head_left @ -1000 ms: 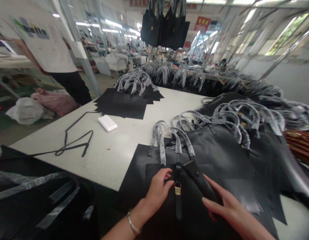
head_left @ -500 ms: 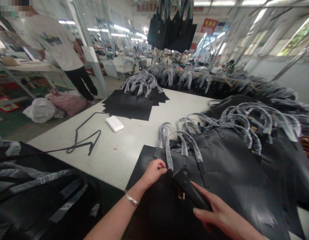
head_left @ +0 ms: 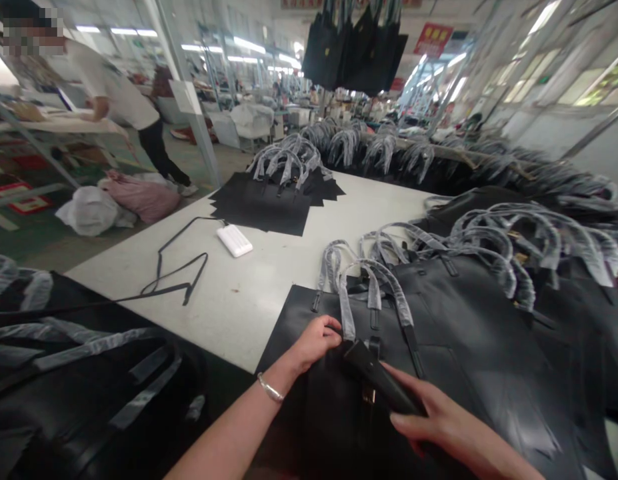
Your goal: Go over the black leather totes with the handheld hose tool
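Observation:
A black handbag [head_left: 333, 407] lies flat in front of me, its handles [head_left: 347, 313] wrapped in clear plastic. My left hand [head_left: 316, 343], a silver bangle on its wrist, is closed with thumb and fingers pinched beside the base of the near handle. Whatever is between its fingertips is too small to make out. In my right hand [head_left: 419, 413] is a black handheld tool [head_left: 381, 377], gripped by its thick body. The tool's head points at that same handle base, close to my left fingertips. Below the tool shows a gold clasp [head_left: 369, 395].
More black bags [head_left: 469, 313] overlap on the right, and a fanned stack [head_left: 269, 207] lies farther back. A white power bank [head_left: 235, 240] with a black cord [head_left: 176, 288] rests on the white table [head_left: 229, 313]. Other bags [head_left: 89, 400] fill the lower left. A co-worker [head_left: 123, 100] bends over another table.
My view has shifted slightly. My left hand's fingertips have come nearer the handle base and the tool's head. The right hand keeps its grip. The co-worker has bent forward.

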A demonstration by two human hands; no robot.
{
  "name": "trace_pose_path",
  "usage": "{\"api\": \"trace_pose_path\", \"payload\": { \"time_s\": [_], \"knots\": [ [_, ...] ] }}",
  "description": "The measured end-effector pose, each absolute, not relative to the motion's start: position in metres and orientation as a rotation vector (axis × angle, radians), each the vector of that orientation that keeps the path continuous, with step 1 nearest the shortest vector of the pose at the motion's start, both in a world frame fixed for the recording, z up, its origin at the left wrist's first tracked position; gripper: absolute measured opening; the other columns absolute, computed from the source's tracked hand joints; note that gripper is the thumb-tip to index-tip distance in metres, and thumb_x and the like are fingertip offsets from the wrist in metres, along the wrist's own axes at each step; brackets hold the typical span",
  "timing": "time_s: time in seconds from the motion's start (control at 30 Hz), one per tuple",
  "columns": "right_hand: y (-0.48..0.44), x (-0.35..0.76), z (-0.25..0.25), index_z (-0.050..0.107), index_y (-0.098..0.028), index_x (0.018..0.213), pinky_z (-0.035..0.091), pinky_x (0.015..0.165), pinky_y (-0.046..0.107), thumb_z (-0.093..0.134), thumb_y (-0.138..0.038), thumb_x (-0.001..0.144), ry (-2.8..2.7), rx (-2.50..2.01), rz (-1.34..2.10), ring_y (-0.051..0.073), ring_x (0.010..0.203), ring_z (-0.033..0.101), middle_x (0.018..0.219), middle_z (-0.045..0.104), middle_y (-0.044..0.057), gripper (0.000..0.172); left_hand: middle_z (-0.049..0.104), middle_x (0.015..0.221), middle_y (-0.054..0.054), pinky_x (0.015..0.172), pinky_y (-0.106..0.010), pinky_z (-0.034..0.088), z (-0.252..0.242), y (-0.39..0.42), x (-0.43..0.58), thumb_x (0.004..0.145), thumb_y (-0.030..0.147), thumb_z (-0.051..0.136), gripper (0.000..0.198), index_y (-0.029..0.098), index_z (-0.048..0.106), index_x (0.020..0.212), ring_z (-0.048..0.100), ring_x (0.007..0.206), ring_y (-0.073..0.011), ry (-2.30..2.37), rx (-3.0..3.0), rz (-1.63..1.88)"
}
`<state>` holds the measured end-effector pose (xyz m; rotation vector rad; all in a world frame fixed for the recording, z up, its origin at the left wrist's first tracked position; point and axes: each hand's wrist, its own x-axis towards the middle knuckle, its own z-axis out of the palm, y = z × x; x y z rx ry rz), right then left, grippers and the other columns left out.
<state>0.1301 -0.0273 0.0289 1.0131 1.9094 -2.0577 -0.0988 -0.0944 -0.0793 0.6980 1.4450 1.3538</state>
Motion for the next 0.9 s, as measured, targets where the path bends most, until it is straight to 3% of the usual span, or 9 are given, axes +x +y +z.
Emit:
{"api": "trace_pose_path", "payload": {
  "time_s": [0.2,0.33,0.5,0.63,0.8,0.9],
  "knots": [
    [-0.024,0.114,0.036,0.025,-0.017,0.150,0.039,0.055,0.026,0.070,-0.045,0.074,2.129,1.220,-2.014,0.014,0.056,0.050,0.066,0.058,-0.005,0.093,0.061,0.077,0.000,0.063,-0.024,0.039,-0.068,-0.109,-0.099,0.065,0.021,0.070,0.034,0.016,0.056,0.095,0.054,0.066,-0.0120,1.415,0.603,1.411],
    [-0.019,0.126,0.039,0.024,-0.019,0.151,0.041,0.057,0.027,0.068,-0.046,0.076,2.129,1.180,-1.943,0.015,0.059,0.051,0.079,0.065,0.000,0.091,0.064,0.082,-0.001,0.067,-0.024,0.044,-0.068,-0.141,-0.100,0.060,0.021,0.075,0.041,0.016,0.055,0.095,0.059,0.071,-0.0132,1.402,0.448,1.592],
    [-0.030,0.126,0.031,0.025,-0.021,0.151,0.042,0.055,0.026,0.068,-0.039,0.075,2.078,1.016,-1.916,0.014,0.062,0.053,0.098,0.068,0.004,0.089,0.068,0.076,-0.004,0.067,-0.026,0.047,-0.070,-0.161,-0.090,0.065,0.025,0.075,0.032,0.011,0.063,0.092,0.061,0.067,-0.0140,1.425,0.380,1.674],
    [-0.042,0.104,0.034,0.025,-0.021,0.151,0.042,0.054,0.024,0.066,-0.026,0.075,2.065,0.911,-1.920,0.012,0.059,0.053,0.083,0.066,0.000,0.086,0.071,0.083,-0.007,0.072,-0.028,0.047,-0.066,-0.158,-0.082,0.067,0.027,0.075,0.032,0.011,0.069,0.095,0.064,0.075,-0.0179,1.392,0.496,1.690],
    [-0.045,0.089,0.047,0.027,-0.020,0.150,0.040,0.053,0.022,0.067,-0.027,0.076,2.090,0.856,-2.006,0.010,0.056,0.050,0.078,0.063,-0.003,0.084,0.069,0.075,-0.002,0.066,-0.025,0.043,-0.066,-0.156,-0.078,0.071,0.029,0.074,0.020,0.013,0.072,0.082,0.060,0.070,-0.0165,1.419,0.651,1.726],
    [-0.047,0.092,0.049,0.029,-0.021,0.149,0.041,0.053,0.022,0.066,-0.027,0.076,2.066,0.883,-1.993,0.010,0.056,0.051,0.078,0.064,-0.003,0.083,0.071,0.083,-0.003,0.072,-0.025,0.044,-0.063,-0.156,-0.077,0.073,0.029,0.073,0.025,0.015,0.074,0.094,0.060,0.077,-0.0170,1.383,0.682,1.762]
  ]
}}
